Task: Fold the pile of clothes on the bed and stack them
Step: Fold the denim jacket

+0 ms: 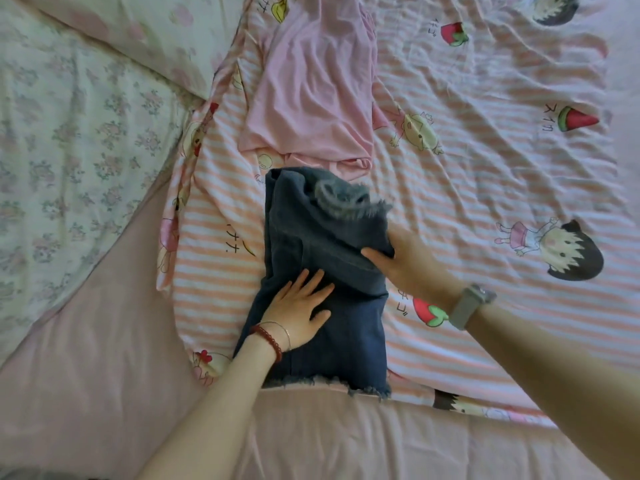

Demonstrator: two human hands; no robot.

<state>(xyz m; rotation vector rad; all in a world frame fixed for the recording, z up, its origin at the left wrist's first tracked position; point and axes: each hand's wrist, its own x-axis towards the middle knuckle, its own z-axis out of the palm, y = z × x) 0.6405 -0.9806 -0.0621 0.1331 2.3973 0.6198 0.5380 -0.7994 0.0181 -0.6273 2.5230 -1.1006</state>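
**Denim fold in progress, bed centre**

Denim garment (325, 289) lying lengthwise at frame centre on striped cartoon sheet (485, 209), frayed hem at 6 o'clock. Left hand (298, 306) flat on lower half, fingers (313, 284) straight and spread, probably pinning cloth against sliding. Right hand (405, 258) at 3 o'clock edge, thumb over and fingers under folded-back flap, apparently carrying it over. Pink top (311, 91) spread at 12 o'clock, just beyond the denim, seemingly awaiting folding
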